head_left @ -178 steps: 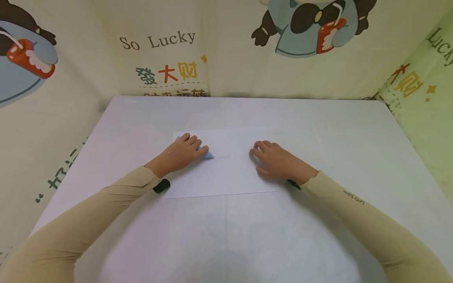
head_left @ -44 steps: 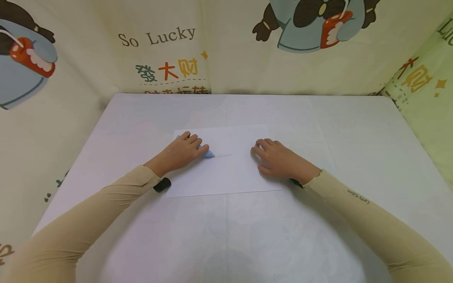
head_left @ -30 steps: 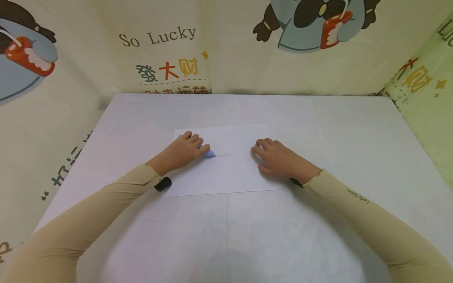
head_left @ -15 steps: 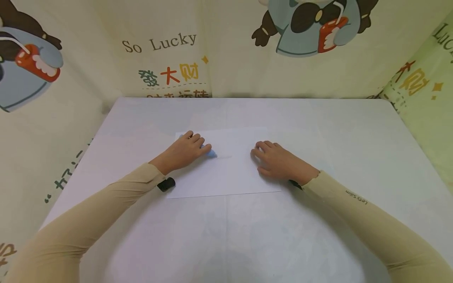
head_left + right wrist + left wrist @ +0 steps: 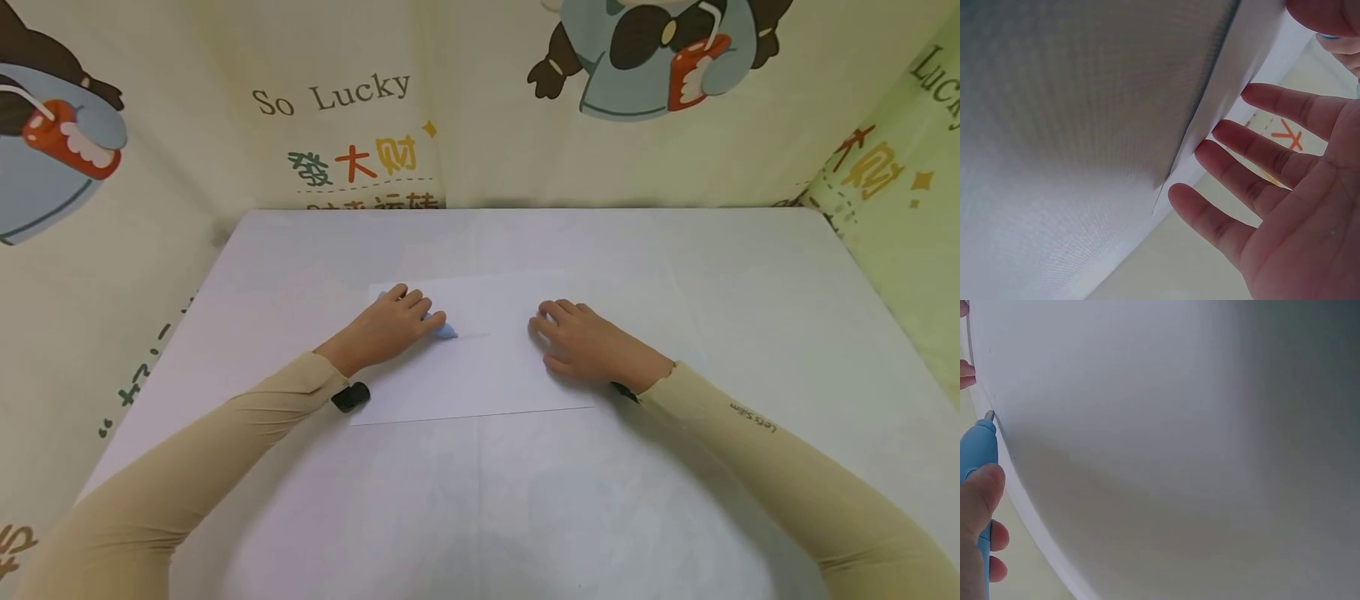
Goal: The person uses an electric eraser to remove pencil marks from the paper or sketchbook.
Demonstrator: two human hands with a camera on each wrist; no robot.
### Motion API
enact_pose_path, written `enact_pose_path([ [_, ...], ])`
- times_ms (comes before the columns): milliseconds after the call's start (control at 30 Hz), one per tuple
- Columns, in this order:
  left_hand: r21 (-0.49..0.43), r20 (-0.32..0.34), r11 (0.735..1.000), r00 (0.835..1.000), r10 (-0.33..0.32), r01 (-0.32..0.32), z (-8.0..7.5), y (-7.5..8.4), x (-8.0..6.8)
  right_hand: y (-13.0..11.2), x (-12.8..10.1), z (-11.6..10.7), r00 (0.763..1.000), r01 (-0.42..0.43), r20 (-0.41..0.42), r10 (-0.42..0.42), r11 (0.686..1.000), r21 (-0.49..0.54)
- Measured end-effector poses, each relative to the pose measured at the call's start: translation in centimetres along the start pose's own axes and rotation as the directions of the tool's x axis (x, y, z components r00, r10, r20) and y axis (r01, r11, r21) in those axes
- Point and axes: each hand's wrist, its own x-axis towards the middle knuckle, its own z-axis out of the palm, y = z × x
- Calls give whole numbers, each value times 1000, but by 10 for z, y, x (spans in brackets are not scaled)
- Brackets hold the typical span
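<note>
A sheet of white paper point(image 5: 480, 379) lies on the white table, with a faint thin line point(image 5: 476, 336) near its middle. My left hand point(image 5: 386, 327) grips a blue pen point(image 5: 446, 331), its tip at the left end of the line. In the left wrist view the thumb presses along the blue barrel of the pen point(image 5: 980, 450), which ends in a grey tip. My right hand point(image 5: 585, 340) rests its fingertips on the right part of the sheet. In the right wrist view the fingers point(image 5: 1229, 222) are spread and fairly straight, with the palm bare.
The white table point(image 5: 480, 517) reaches around the sheet on all sides. Printed cloth curtains point(image 5: 487, 142) hang behind it and to both sides. A black wrist camera point(image 5: 351, 397) sits under my left wrist, beside the paper's lower left corner.
My left hand and the pen have shifted very slightly to the right along the line. The right hand keeps its place on the sheet. The head view tilts a little.
</note>
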Motion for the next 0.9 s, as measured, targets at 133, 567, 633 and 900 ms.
enact_pose_path([
  [133, 0, 26, 1000, 1000, -5, 5, -2, 0, -1, 0, 1, 1, 1000, 8, -3, -8, 1000, -14],
  [567, 7, 96, 1000, 995, -13, 12, -8, -1, -3, 1, -1, 0, 999, 25, -44, -26, 999, -20],
  [633, 5, 95, 1000, 995, -13, 13, -7, -1, -3, 1, -1, 0, 999, 23, -39, -24, 1000, -17],
  [900, 0, 66, 1000, 998, -11, 11, -4, -1, -2, 1, -1, 0, 999, 18, -26, -19, 1000, -17],
])
